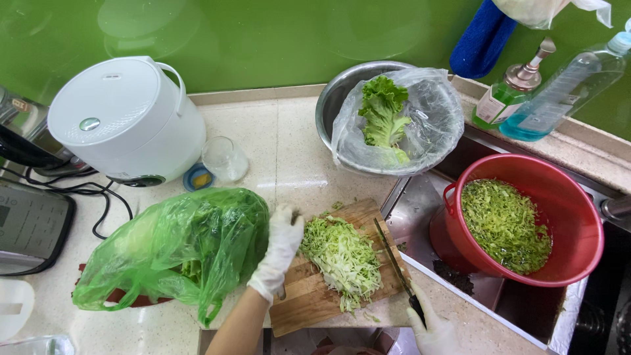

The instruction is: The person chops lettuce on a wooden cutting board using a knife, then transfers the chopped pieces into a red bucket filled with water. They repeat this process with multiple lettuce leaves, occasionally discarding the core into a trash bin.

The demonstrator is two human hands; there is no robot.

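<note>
Gloved right hand (434, 329), partly cut off, grips knife (397, 269); left hand (279, 250) rests flat against shredded cabbage (342, 260).

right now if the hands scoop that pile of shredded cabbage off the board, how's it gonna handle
The shredded cabbage looks loose and light: thin separate strands, so it will likely sag and shed bits rather than lift as one clump. A few shreds already lie scattered on the wooden cutting board. Pushing it with the gloved left hand would probably slide it easily, spreading as it goes.
</note>
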